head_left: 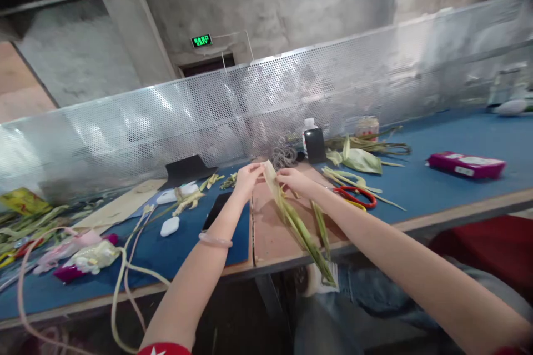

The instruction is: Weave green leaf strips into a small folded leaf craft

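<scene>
Both my hands are raised over the brown board [266, 221] at the middle of the table. A long pale-green corn husk [297, 227] runs down from between them, its lower end hanging past the table's front edge. My left hand [250, 176] pinches the husk's broad upper end from the left side. Closed fingers of my right hand [293, 180] grip the same husk from the right, a little lower. A second narrow green strip [320, 227] hangs beside it. Scissors with red handles [358, 196] lie to the right of my right forearm.
Behind my hands lie a coil of grey cord [283, 156] and a propped black phone [315, 145]. More husks [362, 160] and a purple packet [466, 165] lie at right. To the left are a white case [170, 226], pale tubing [120, 271] and cardboard [120, 205]. A perforated metal screen [200, 116] closes the back.
</scene>
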Available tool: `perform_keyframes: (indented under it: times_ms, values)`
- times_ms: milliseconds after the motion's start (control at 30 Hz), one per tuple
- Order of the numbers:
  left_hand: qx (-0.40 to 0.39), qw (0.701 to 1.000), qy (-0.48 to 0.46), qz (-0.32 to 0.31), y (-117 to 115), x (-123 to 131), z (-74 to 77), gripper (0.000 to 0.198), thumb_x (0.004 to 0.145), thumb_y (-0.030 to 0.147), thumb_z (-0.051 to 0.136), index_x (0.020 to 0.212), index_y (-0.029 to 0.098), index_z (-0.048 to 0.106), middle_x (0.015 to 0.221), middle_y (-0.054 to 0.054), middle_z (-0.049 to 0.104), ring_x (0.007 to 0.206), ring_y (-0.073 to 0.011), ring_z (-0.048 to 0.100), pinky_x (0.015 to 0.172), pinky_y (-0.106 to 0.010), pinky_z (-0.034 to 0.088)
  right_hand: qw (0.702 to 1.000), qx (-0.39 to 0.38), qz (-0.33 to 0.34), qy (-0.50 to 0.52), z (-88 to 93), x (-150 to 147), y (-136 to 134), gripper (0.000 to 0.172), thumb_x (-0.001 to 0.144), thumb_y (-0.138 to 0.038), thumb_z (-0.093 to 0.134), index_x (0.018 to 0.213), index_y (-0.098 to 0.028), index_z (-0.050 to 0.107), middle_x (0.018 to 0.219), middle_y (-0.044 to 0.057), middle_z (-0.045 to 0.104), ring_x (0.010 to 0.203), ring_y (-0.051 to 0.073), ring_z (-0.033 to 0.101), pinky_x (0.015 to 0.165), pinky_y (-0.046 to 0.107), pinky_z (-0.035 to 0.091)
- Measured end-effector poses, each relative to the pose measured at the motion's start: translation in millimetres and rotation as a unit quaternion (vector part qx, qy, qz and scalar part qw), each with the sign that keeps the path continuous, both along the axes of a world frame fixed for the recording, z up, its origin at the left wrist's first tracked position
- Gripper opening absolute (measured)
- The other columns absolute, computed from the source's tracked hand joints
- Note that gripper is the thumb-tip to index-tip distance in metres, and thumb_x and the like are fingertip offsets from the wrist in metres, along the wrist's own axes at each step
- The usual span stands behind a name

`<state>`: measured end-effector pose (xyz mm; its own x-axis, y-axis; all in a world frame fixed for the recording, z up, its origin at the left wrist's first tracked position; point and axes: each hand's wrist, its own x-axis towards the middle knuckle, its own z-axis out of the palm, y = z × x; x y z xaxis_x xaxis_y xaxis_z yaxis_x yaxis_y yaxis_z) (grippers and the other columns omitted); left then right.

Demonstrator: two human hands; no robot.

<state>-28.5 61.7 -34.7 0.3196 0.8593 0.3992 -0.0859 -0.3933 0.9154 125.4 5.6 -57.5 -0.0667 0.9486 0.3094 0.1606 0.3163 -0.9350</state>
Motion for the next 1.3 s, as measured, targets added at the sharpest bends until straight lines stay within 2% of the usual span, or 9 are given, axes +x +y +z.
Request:
perform_keyframes:
  times_ms: [300,433,567,667,800,867,1000,1133,1300]
  values:
    - [-0.021,1.000,0.018,-0.002,-1.2,-1.5,4.3,0.026,0.075,0.023,0.056,0.095,0.011,0.066,0.090,-0.010,0.070,0.071,-0.0156,0.065,0.065,-0.030,0.055,0.996,-0.004,0.009,0.092,1.0,-0.8,-5.9,0.015,0.062,-0.007,0.052,0.072,-0.014,0.060,0.062,-0.001,0.060,0.053,0.008,0.054,0.050,0.017,0.045]
    - [-0.022,0.998,0.055,-0.010,-8.8,2.8,2.9,0.038,0.071,0.023,0.063,0.107,0.011,0.059,0.093,-0.011,0.070,0.070,-0.0174,0.066,0.060,-0.030,0.055,0.991,0.002,-0.012,0.130,-2.1,-0.4,0.7,0.019,0.063,-0.007,0.053,0.079,-0.014,0.059,0.067,0.000,0.063,0.059,0.011,0.058,0.057,0.020,0.048]
    - [-0.016,0.997,0.078,-0.005,-13.1,6.6,0.5,0.049,0.067,0.019,0.067,0.113,0.011,0.053,0.095,-0.012,0.069,0.067,-0.0173,0.067,0.059,-0.030,0.055,0.989,0.019,-0.020,0.147,-3.8,-1.2,4.1,0.039,0.063,-0.004,0.052,0.100,-0.014,0.058,0.069,-0.001,0.063,0.061,0.011,0.059,0.062,0.023,0.050]
    - [-0.010,0.997,0.082,0.005,-12.4,6.7,0.0,0.040,0.071,0.018,0.063,0.110,0.010,0.054,0.094,-0.013,0.070,0.070,-0.0174,0.067,0.062,-0.030,0.055,0.988,0.039,-0.014,0.148,-2.2,-0.1,0.7,0.058,0.062,-0.001,0.050,0.118,-0.018,0.054,0.071,-0.003,0.063,0.061,0.009,0.058,0.063,0.022,0.050]
    - [-0.004,0.996,0.087,-0.005,-11.1,7.0,-1.8,0.032,0.076,0.017,0.055,0.106,0.010,0.057,0.092,-0.012,0.070,0.072,-0.0185,0.067,0.065,-0.032,0.055,0.992,0.052,0.021,0.117,0.8,2.6,-7.0,0.056,0.062,-0.001,0.048,0.113,-0.019,0.063,0.078,-0.001,0.067,0.064,0.009,0.058,0.060,0.019,0.048]
    - [-0.002,0.997,0.080,-0.001,-10.6,7.8,-4.2,0.043,0.076,0.015,0.054,0.119,0.012,0.049,0.094,-0.011,0.069,0.071,-0.0179,0.067,0.066,-0.033,0.056,0.993,0.054,0.022,0.101,0.9,3.5,-8.6,0.055,0.063,-0.001,0.046,0.111,-0.019,0.066,0.081,-0.001,0.069,0.064,0.008,0.058,0.059,0.018,0.047]
    - [0.047,0.998,0.049,0.009,-8.6,8.0,-8.4,0.074,0.075,0.012,0.055,0.138,0.023,0.018,0.090,-0.005,0.066,0.068,-0.0150,0.067,0.066,-0.032,0.056,0.996,0.052,-0.012,0.076,-1.0,3.9,-5.3,0.047,0.066,-0.001,0.046,0.103,-0.018,0.071,0.080,-0.001,0.071,0.063,0.008,0.057,0.059,0.018,0.047]
    - [0.130,0.990,0.058,0.019,-7.5,6.5,-8.3,0.054,0.076,0.016,0.056,0.124,0.025,0.033,0.084,-0.001,0.062,0.065,-0.0132,0.065,0.063,-0.029,0.055,0.997,0.040,-0.035,0.058,-2.1,2.5,-3.0,0.036,0.070,-0.002,0.049,0.093,-0.016,0.073,0.078,0.001,0.071,0.063,0.009,0.059,0.061,0.017,0.048]
    - [0.194,0.971,0.095,0.106,-8.4,4.2,-5.3,0.030,0.078,0.017,0.054,0.106,0.022,0.046,0.084,-0.001,0.060,0.070,-0.0124,0.063,0.060,-0.024,0.053,0.999,0.025,-0.014,0.043,-0.7,-0.9,-7.8,0.040,0.071,-0.003,0.055,0.108,-0.012,0.067,0.068,0.000,0.069,0.054,0.007,0.057,0.055,0.016,0.048]
